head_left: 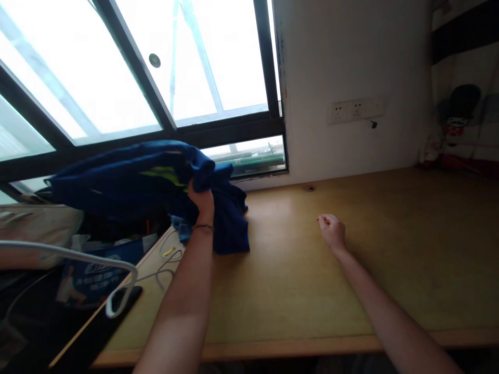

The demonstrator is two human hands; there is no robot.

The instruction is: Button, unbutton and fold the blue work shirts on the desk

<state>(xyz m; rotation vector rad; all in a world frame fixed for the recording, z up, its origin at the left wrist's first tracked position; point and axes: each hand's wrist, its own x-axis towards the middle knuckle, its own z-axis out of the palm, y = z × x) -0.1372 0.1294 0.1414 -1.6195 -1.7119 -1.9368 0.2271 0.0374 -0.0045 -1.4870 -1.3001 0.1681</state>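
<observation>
My left hand [202, 200] is closed around a bunched dark blue garment [125, 174] with a yellow-green mark on it. Part of the garment swings out to the left in front of the window, slightly blurred. The rest hangs down onto the tabletop [280, 280] beside my wrist. Its exact cut is hidden by the folds. My right hand [333, 231] is curled into a fist just over the table, apart from the garment. A tiny orange-brown bit shows at its fingers, too small to name.
Left of the table lie bags and a dark blue printed package [101, 275]. A bent white rod or tube [78, 253] crosses the front left. Thin cables [159, 272] rest at the table's left edge. Behind stand the window [218, 67] and a wall with sockets [346, 110].
</observation>
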